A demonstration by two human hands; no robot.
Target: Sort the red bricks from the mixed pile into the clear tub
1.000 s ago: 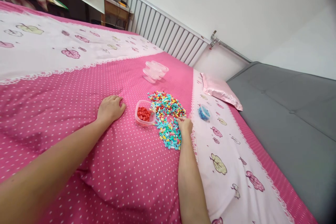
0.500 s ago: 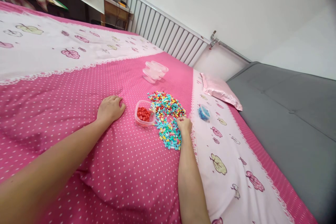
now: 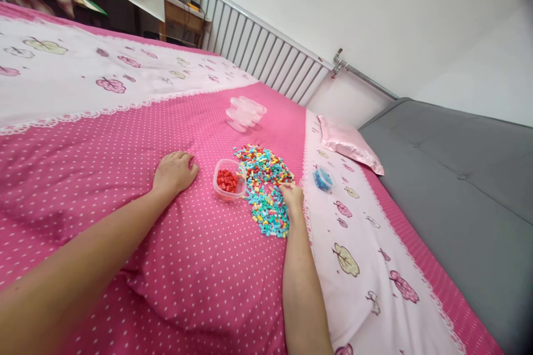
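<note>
A pile of small toy bricks (image 3: 266, 208) in turquoise, red, yellow and other colours is spread on the pink dotted bedspread (image 3: 187, 266). At the pile's right edge, my right hand (image 3: 293, 197) has its fingers pinched together on the bricks; what lies between the fingertips is too small to make out. Just left of the pile stands a clear plastic tub (image 3: 230, 196) with red bricks (image 3: 227, 180) inside. My left hand (image 3: 175, 172) lies palm down on the bedspread, left of the tub, fingers stretched out and holding nothing.
Beyond the pile sit stacked clear plastic containers (image 3: 245, 113). A small tub with blue pieces (image 3: 323, 178) stands to the right. Farther off are a pink pillow (image 3: 350, 146), a grey headboard (image 3: 458, 188) and a metal rail (image 3: 266, 47) along the wall.
My right hand has shifted very slightly at the pile's edge, its fingertips reaching a little farther over the bricks. My left hand rests in the same place.
</note>
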